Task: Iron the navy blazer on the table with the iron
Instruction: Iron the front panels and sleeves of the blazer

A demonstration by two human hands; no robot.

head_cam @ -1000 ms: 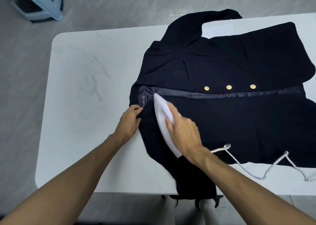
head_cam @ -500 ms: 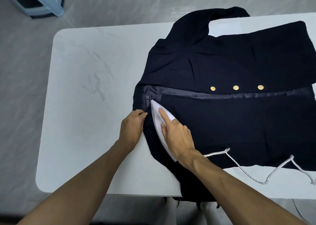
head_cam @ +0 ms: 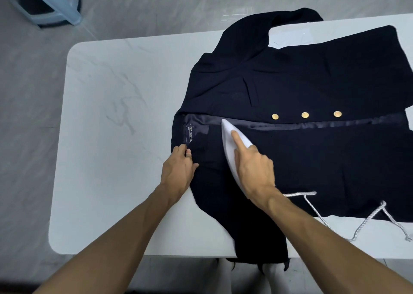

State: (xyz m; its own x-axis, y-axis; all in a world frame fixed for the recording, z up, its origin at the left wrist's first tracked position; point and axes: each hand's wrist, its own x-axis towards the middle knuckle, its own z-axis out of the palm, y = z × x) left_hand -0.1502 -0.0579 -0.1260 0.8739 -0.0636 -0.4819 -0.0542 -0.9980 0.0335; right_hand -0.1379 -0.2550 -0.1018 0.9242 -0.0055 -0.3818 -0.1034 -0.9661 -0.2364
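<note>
Two bare hands engaged on navy blazer (head_cam: 324,164), laid open and flat across right half of white marble-look table (head_cam: 111,137). Collar end toward left, hem end running off right side of view. Three gold buttons (head_cam: 305,115) in a row on far front panel, just above a strip of shiny lining (head_cam: 312,125) running left to right. Woven label (head_cam: 190,134) visible on lining at collar end. Far sleeve (head_cam: 257,32) bent round over far table edge; near sleeve (head_cam: 261,244) hanging over near edge.

White iron (head_cam: 229,142) set soleplate-down on near front panel, tip pointing away and meeting lining strip. Held from above by right hand (head_cam: 252,171): hand closed over top of iron, handle itself hidden beneath palm, index finger stretched straight along casing toward tip. Braided grey-white cord (head_cam: 366,222) trailing from behind right wrist, across blazer's near edge and onto bare table at right, in loose kinks.

Left hand (head_cam: 178,171) at blazer's left edge, just below label and to left of iron, near it but apart. Thumb and fingertips pinched on cloth edge, other fingers curled in. Back of hand and wrist over bare table.

Pale blue plastic stool (head_cam: 44,3) on grey floor (head_cam: 26,115), beyond far left corner of table, partly cut off by top of view.
</note>
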